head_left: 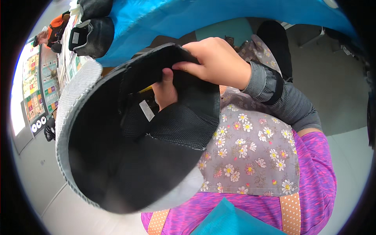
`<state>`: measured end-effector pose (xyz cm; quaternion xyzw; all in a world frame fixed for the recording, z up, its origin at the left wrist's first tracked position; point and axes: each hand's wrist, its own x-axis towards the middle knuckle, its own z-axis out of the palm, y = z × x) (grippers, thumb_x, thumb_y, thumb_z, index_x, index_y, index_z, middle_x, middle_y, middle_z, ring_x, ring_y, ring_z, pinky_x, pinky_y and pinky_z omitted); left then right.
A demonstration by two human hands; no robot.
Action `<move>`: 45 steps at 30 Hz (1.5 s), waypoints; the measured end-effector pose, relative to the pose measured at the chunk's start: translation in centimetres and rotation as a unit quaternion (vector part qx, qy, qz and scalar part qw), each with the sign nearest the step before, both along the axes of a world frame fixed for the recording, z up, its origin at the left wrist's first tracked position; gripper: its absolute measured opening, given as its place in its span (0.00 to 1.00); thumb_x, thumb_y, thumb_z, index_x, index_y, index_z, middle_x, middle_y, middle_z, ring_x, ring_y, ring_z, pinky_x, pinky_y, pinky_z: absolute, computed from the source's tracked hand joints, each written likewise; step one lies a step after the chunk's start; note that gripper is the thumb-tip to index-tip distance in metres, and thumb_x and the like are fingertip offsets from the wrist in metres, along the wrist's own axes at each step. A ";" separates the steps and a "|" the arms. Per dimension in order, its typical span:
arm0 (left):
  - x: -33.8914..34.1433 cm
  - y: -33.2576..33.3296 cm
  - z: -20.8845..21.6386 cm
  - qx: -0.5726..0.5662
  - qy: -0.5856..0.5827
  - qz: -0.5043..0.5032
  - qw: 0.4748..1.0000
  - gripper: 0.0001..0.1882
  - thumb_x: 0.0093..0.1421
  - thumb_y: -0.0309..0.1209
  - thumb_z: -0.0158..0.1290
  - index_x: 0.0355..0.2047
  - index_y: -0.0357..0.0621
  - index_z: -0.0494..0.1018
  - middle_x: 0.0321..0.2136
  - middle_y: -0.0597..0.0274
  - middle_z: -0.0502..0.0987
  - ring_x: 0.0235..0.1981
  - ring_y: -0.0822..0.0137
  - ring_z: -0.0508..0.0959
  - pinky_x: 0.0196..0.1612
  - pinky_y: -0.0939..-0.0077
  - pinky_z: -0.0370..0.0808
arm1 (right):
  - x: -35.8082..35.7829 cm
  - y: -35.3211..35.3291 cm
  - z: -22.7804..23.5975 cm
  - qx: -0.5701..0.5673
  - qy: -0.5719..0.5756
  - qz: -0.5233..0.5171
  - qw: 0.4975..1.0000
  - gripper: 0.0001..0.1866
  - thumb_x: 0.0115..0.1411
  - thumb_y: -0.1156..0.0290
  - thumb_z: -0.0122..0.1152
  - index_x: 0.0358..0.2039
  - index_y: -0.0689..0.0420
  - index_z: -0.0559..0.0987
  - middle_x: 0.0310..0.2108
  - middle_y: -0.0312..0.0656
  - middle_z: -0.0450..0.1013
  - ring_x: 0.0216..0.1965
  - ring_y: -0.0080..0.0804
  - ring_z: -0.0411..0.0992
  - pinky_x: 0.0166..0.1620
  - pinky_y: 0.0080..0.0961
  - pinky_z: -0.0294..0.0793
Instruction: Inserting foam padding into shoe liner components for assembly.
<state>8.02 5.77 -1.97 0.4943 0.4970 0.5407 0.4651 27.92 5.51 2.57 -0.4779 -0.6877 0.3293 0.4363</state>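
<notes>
A large light-grey cap [125,176] with a black lining, black mesh and a white label is tilted with its hollow inside facing me. My right hand [219,60] pinches its far right rim between thumb and fingers. The thumb and part of the palm of my left hand [166,92] show inside the cap, beside the label. The rest of that hand and its forearm are hidden behind the cap, which it seems to hold from below.
Two dark caps [94,37] sit at the upper left by a blue covering [235,13]. A flowered grey apron [250,156] covers my lap. Another person [51,33] in orange is far off at the left, near a colourful display wall [33,86].
</notes>
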 end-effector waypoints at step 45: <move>1.4 -1.9 3.5 -0.114 -0.169 0.003 0.979 0.35 0.65 0.59 0.45 0.58 0.40 0.67 0.51 0.55 0.74 0.51 0.60 0.74 0.53 0.67 0.71 | -2.1 -1.4 0.1 0.145 0.012 -0.092 0.985 0.27 0.47 0.56 0.73 0.42 0.56 0.70 0.25 0.47 0.75 0.28 0.50 0.75 0.31 0.40 0.73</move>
